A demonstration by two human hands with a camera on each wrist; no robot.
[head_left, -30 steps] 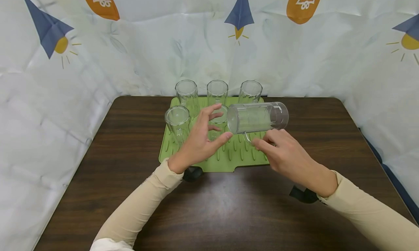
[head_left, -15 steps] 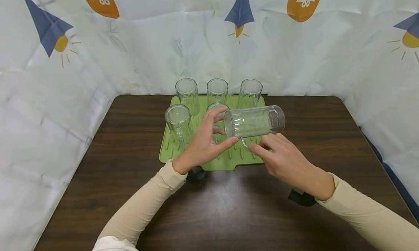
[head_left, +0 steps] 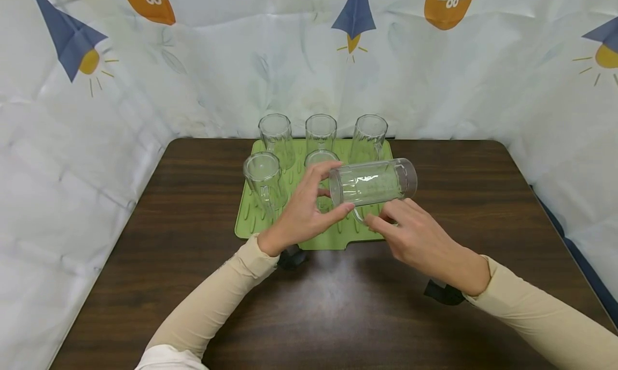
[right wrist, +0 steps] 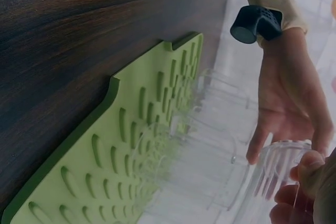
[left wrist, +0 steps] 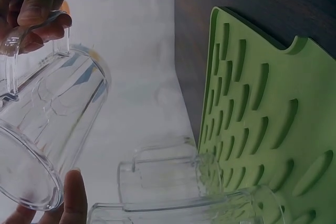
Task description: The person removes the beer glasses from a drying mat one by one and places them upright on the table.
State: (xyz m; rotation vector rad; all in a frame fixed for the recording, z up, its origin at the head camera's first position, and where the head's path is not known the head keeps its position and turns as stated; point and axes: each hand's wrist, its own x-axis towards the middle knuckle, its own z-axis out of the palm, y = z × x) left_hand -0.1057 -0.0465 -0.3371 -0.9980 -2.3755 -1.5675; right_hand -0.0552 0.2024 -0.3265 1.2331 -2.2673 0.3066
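Observation:
A clear glass mug (head_left: 375,182) is held on its side above a green drying mat (head_left: 321,244). My right hand (head_left: 425,240) pinches its handle, which points down toward me in the head view. My left hand (head_left: 305,212) spans the mug's left end, thumb at the lower edge and fingers at the far side. In the left wrist view, fingertips (left wrist: 75,195) touch the round end of the mug (left wrist: 79,103). The right wrist view shows my left hand (right wrist: 291,98) around that end, while the right fingers (right wrist: 302,192) cover part of the handle.
Several more glass mugs stand on the mat: a back row with a left mug (head_left: 276,139), a middle mug (head_left: 321,133) and a right mug (head_left: 369,137). In front are another mug (head_left: 263,177) and one partly hidden mug (head_left: 321,156). A dark wooden table (head_left: 309,316) lies beneath.
The held mug has moved slightly left and toward me, its right end dipping a little. My left hand has moved right, from beside the mug's end to contact around it.

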